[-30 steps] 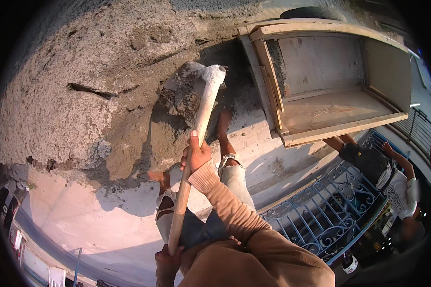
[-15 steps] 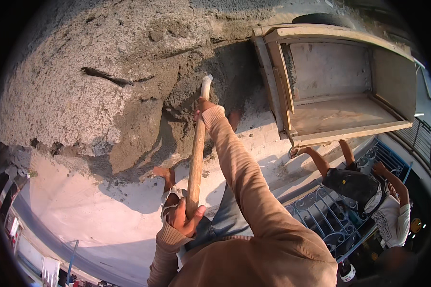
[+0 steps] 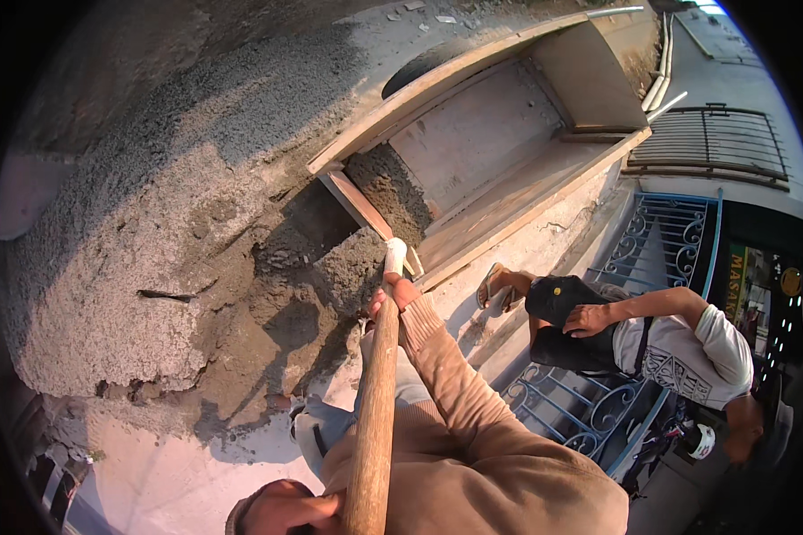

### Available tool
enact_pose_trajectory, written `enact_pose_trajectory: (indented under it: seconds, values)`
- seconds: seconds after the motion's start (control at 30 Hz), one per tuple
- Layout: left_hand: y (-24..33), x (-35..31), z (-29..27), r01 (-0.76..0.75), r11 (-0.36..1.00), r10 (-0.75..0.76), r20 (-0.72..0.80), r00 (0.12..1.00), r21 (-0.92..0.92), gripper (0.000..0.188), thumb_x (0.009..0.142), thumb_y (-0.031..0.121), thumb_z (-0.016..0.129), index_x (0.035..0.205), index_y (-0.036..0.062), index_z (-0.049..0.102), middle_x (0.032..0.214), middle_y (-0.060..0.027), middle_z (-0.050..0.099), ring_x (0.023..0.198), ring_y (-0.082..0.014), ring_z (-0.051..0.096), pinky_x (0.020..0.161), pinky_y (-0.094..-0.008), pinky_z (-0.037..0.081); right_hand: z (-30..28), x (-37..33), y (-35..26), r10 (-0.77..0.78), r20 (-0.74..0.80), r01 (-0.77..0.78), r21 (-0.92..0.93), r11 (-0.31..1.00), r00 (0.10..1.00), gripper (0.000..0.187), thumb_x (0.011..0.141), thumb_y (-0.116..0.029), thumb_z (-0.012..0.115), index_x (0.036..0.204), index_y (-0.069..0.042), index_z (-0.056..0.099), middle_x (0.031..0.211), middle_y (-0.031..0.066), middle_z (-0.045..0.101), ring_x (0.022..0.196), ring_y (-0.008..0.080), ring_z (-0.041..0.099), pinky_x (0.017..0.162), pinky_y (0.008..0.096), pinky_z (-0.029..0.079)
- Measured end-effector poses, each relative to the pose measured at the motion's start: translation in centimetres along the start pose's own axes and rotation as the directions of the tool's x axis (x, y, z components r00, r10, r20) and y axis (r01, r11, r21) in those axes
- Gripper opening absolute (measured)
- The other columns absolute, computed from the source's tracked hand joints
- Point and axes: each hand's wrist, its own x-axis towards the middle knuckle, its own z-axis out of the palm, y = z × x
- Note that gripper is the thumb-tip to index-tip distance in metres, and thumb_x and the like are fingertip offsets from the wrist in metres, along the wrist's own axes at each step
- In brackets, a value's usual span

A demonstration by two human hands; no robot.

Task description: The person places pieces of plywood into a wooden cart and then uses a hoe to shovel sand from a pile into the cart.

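Note:
My right hand [image 3: 396,296] wraps the upper part of a long wooden-handled shovel [image 3: 376,401], just below its pale socket. At the lower edge my left hand [image 3: 285,510] closes round the handle's near end, close to my body. The blade is hidden; a lump of wet grey concrete [image 3: 355,267] lies at the socket, seemingly on it. This lump is beside the end of a wooden box [image 3: 509,245], whose near end holds more wet concrete [image 3: 388,192]. Left of it spreads a large concrete heap [image 3: 152,294], wet and dug into on its near side.
A person [image 3: 660,343] in a white top and black shorts is at the right, beside blue metal railings [image 3: 589,401]. A dark wheel [image 3: 424,67] shows behind the box. Pale pavement [image 3: 178,473] runs along the heap's near edge.
The shovel's head has come out of the heap and toward the box end. My left hand has drawn back toward my body. The view has turned right, showing the concrete in the box.

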Motion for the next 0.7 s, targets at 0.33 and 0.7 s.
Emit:
enact_pose_trajectory:
  seconds: [0.33,0.7]
  values:
    - [-10.0,3.8,-1.9,0.626,0.417,0.015,-0.694,0.720,0.659,0.028,0.075,0.025,0.070,0.090,0.0040,0.059,0.070,-0.0169,0.065,0.066,-0.0387,0.064,0.061,-0.0469,0.049,1.0,0.4,-7.0,-0.615,-0.088,0.597,-0.168,0.784,0.783,0.045,0.093,-0.046,0.056,0.088,-0.002,0.046,0.062,0.0068,0.048,0.045,0.0192,0.050,0.038,0.0383,0.047]
    - [-37.0,13.3,-18.7,0.720,0.560,0.189,-0.909,0.370,0.410,0.032,0.076,0.027,0.074,0.100,0.0082,0.061,0.093,-0.0203,0.067,0.093,-0.0418,0.063,0.078,-0.0485,0.051,2.8,4.3,-7.8,-0.811,-0.069,0.770,-0.277,0.575,0.581,0.033,0.091,-0.033,0.061,0.083,-0.004,0.048,0.053,0.0076,0.048,0.039,0.0192,0.051,0.036,0.0333,0.046]
